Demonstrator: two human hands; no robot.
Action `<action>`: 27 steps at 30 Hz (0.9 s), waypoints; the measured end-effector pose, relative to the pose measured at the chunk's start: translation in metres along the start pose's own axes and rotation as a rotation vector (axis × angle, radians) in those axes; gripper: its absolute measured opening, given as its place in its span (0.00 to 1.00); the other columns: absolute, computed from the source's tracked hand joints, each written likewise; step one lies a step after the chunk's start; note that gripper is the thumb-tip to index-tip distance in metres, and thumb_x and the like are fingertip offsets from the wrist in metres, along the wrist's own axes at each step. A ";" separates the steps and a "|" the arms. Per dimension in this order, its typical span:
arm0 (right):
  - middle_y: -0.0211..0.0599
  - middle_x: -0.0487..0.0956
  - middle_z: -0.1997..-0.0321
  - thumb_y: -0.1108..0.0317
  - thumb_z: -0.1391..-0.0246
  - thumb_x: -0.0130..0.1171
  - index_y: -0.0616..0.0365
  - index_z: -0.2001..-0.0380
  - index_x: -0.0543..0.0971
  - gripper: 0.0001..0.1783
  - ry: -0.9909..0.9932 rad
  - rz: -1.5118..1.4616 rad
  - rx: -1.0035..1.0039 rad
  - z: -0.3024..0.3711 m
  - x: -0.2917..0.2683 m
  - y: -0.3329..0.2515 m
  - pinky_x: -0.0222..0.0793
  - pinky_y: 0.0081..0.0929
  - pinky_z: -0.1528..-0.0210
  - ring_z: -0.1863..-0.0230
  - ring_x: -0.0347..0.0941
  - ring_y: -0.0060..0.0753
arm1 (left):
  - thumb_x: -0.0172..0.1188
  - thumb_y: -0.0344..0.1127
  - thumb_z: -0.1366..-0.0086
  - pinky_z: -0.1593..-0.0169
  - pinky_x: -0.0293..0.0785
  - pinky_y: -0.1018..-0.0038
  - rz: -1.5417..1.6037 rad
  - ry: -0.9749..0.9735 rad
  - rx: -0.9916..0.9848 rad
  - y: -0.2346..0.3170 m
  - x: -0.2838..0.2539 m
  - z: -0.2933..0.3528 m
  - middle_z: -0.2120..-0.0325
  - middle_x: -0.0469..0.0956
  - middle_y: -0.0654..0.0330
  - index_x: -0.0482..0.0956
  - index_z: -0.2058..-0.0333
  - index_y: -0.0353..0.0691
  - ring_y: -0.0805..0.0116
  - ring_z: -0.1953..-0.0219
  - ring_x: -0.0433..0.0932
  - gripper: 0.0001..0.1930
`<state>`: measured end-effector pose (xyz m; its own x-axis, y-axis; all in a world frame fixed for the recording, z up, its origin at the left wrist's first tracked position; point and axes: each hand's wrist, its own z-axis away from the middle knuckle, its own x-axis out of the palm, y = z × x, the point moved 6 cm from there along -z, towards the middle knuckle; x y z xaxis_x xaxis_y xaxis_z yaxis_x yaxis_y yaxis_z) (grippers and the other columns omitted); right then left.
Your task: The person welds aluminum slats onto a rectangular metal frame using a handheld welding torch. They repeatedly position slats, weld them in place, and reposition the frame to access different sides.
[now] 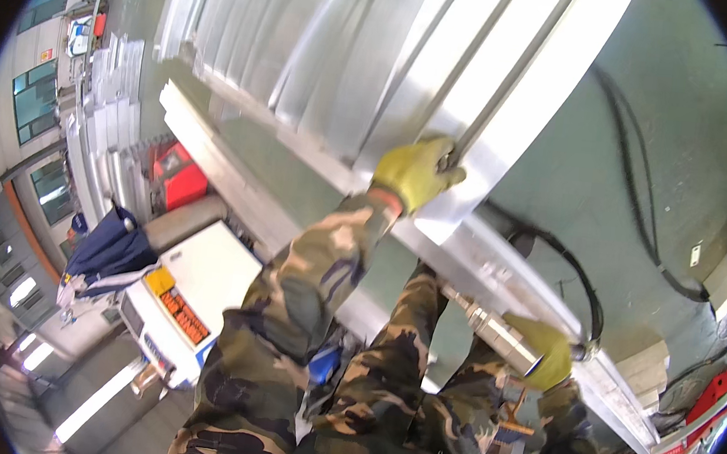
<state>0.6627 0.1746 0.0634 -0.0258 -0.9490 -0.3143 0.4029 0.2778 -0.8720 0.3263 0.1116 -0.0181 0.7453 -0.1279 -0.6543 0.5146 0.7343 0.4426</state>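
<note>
Both my hands wear yellow gloves. My left hand (417, 175) rests at the near end of a ribbed silver metal panel (489, 108), its fingers curled closed on a raised edge there. My right hand (551, 354) is closed round a silver cylindrical tool that looks like a welding torch (494, 329). Its narrow nozzle points left, beneath the long metal beam (499, 271) on which the panel's end lies. Part of the right hand's grip is hidden behind the tool. A black cable (582, 279) arcs over the beam close to this hand.
A second long beam (237, 175) runs at the left. Behind it stand a red box (180, 176) and a white machine (210, 278) with an orange label; dark blue cloth (112, 247) lies nearby. Black cables (639, 183) trail over the green floor at the right. More metal profiles (112, 107) are stacked far left.
</note>
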 end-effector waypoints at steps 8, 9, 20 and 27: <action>0.40 0.84 0.48 0.51 0.49 0.72 0.45 0.37 0.78 0.35 0.003 -0.022 0.035 0.020 0.006 -0.034 0.78 0.43 0.49 0.51 0.81 0.53 | 0.79 0.57 0.51 0.35 0.70 0.55 -0.088 0.477 -0.420 -0.127 -0.080 0.005 0.38 0.71 0.39 0.55 0.28 0.36 0.41 0.35 0.69 0.59; 0.40 0.84 0.47 0.53 0.49 0.71 0.44 0.37 0.77 0.35 0.018 -0.029 0.036 0.021 0.004 -0.040 0.77 0.43 0.49 0.51 0.81 0.53 | 0.80 0.58 0.53 0.35 0.70 0.55 -0.094 0.305 -0.484 -0.133 -0.065 -0.003 0.38 0.71 0.39 0.54 0.27 0.37 0.42 0.35 0.70 0.62; 0.44 0.83 0.46 0.55 0.50 0.71 0.49 0.37 0.77 0.36 0.320 0.075 0.036 0.038 -0.036 -0.145 0.77 0.43 0.47 0.48 0.80 0.55 | 0.80 0.47 0.46 0.42 0.78 0.61 0.266 0.133 -0.149 -0.109 -0.083 -0.001 0.46 0.80 0.49 0.69 0.36 0.34 0.51 0.46 0.80 0.44; 0.46 0.83 0.45 0.56 0.55 0.73 0.50 0.37 0.77 0.39 0.451 0.089 0.024 0.044 -0.040 -0.161 0.76 0.42 0.44 0.47 0.80 0.56 | 0.67 0.34 0.31 0.55 0.79 0.74 0.770 0.202 0.226 -0.074 -0.086 0.047 0.60 0.86 0.56 0.80 0.49 0.31 0.70 0.59 0.82 0.16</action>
<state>0.6387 0.1610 0.2325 -0.3835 -0.7607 -0.5237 0.4423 0.3466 -0.8272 0.2439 0.0374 0.0341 0.8447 0.4941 -0.2059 -0.0197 0.4131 0.9105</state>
